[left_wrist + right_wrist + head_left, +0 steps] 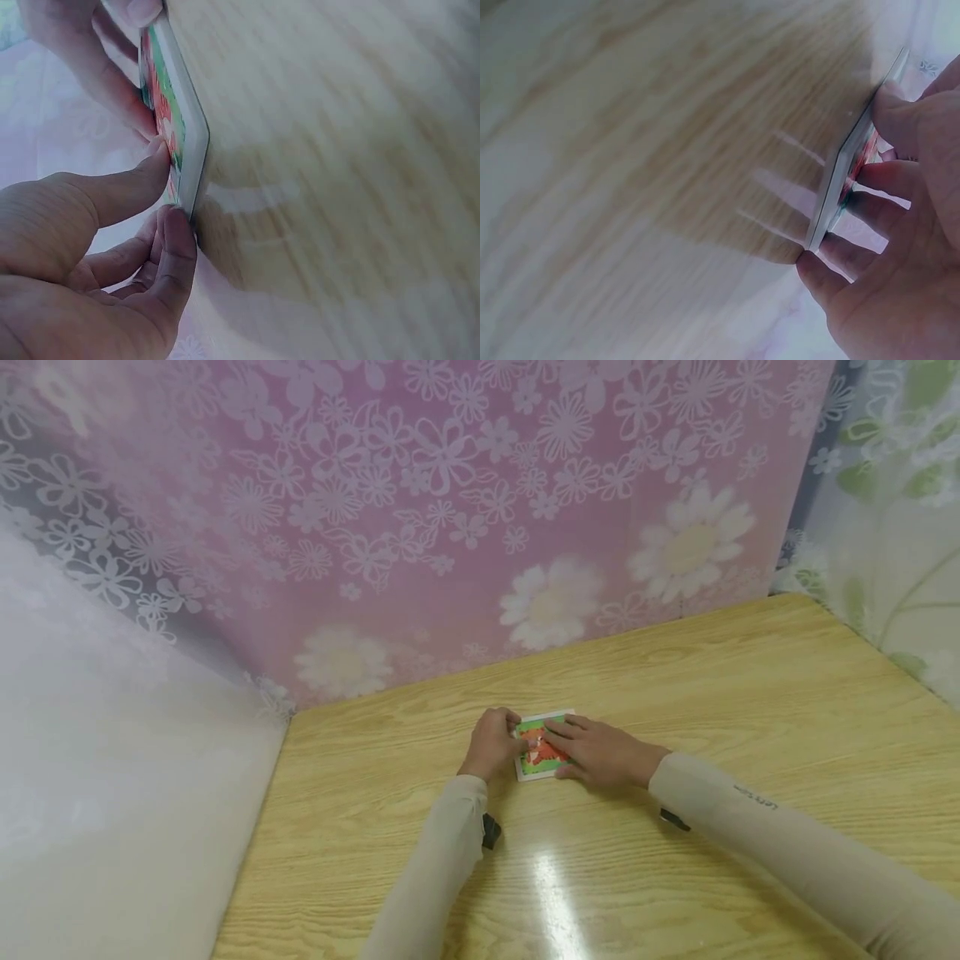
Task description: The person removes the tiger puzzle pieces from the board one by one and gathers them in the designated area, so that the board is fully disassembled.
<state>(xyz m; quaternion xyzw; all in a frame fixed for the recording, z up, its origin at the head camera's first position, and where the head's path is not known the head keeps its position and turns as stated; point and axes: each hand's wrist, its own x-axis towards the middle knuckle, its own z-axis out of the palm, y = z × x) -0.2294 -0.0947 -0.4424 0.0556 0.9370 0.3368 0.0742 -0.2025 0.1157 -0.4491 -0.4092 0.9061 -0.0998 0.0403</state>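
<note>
A flat square picture board (537, 763) with a white border lies on the wooden table; its picture is orange-red on green. My left hand (492, 743) pinches its left side, the thumb on the picture and the other fingers at the edge, as the left wrist view shows with the board's pale rim (196, 139). From the right, my right hand (606, 752) lies over the board with fairly straight fingers touching the picture. Its thumb (894, 112) rests at the near edge in the right wrist view. Both hands cover parts of the picture.
The wood-grain table (360, 827) stretches out around the hands. Behind it stands a pink flowered wall covering (420, 568), with a white surface (135, 760) along the left and a leaf-patterned one (907, 543) at the right.
</note>
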